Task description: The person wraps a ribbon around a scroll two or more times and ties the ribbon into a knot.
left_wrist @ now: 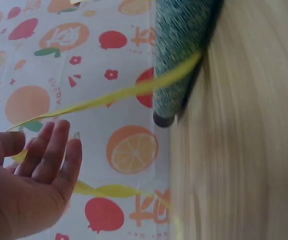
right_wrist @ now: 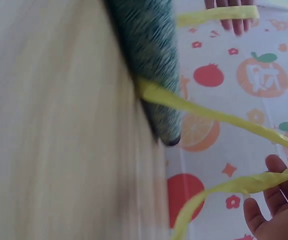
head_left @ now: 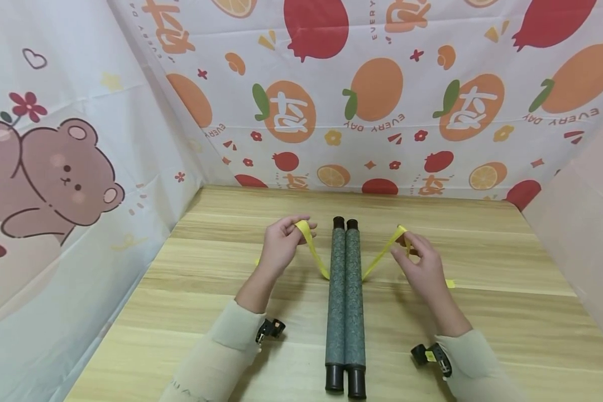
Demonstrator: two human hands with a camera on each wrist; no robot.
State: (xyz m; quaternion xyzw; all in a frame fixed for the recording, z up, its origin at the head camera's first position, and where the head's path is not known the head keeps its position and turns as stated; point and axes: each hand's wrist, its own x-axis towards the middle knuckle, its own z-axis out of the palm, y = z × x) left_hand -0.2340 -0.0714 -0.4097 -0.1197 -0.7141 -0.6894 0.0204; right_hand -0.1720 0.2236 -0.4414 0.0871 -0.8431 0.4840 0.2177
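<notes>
So L hand [head_left: 281,244], R hand [head_left: 424,264] pinch ribbon [head_left: 314,252]; rolls [head_left: 337,301] btwn.

Yel. ribbon [head_left: 314,251], grn. rolls [head_left: 337,296] (mottled)

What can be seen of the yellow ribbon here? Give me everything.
The yellow ribbon is a narrow, flat strip that looks like soft fabric, slightly twisted in places. Untied, it appears to pass beneath a pair of green rolls, its middle hidden there, and slants up on both sides in a loose V. The left hand pinches one side and the right hand the other; beyond each hand a loose length hangs down toward the wood-grained tabletop.
</notes>
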